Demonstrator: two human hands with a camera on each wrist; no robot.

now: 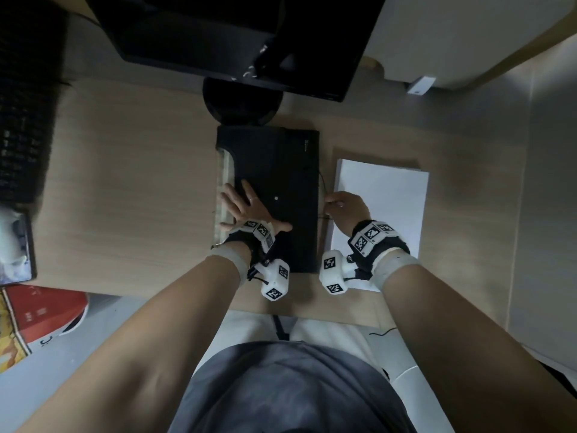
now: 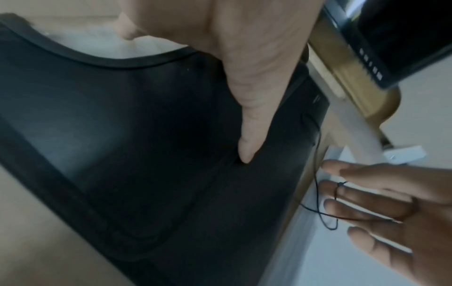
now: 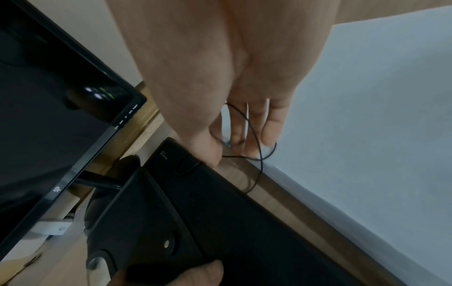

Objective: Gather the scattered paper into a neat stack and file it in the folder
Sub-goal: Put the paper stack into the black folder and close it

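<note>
A shut black folder [image 1: 281, 170] lies in the middle of the wooden desk [image 1: 125, 182]. My left hand [image 1: 246, 207] lies flat on its left half, fingers spread, thumb [image 2: 247, 147] pressed on the cover [image 2: 122, 135]. A neat white paper stack [image 1: 384, 201] lies just right of the folder. My right hand [image 1: 346, 207] rests over the stack's left edge, at the folder's right edge. Its fingers [image 3: 252, 139] have the folder's thin black elastic cord [image 3: 254, 135] looped over them, and the thumb touches the folder [image 3: 220, 222].
A black monitor [image 1: 237, 35] on a round base [image 1: 242, 101] stands right behind the folder. A dark keyboard [image 1: 22, 120] lies at the far left. A red box [image 1: 46, 310] sits below the desk's left front edge. Bare desk shows left of the folder.
</note>
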